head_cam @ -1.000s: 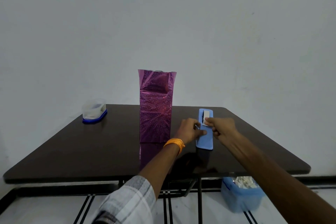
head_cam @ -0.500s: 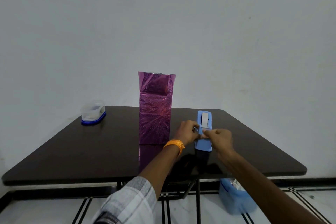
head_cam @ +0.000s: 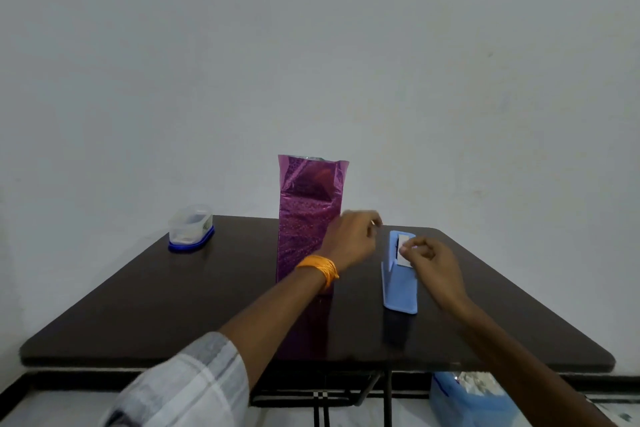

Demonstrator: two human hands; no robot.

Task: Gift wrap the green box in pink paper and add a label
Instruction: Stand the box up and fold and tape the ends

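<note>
The box wrapped in shiny pink paper stands upright at the middle of the dark table, its paper top open and creased. To its right lies a blue tape dispenser with a white tape roll. My left hand, with an orange band on the wrist, is raised in front of the box's right edge; its curled fingertips seem to pinch a small strip of tape, blurred. My right hand is at the dispenser's far end, with thumb and fingers pinching the white tape there.
A clear plastic container with a blue base sits at the table's far left. A blue bin holding white scraps stands on the floor under the table's right front edge. A plain wall rises behind the table.
My left hand has left the dispenser and risen left toward the wrapped box. My right hand has moved from the dispenser's near end back up to the tape roll.
</note>
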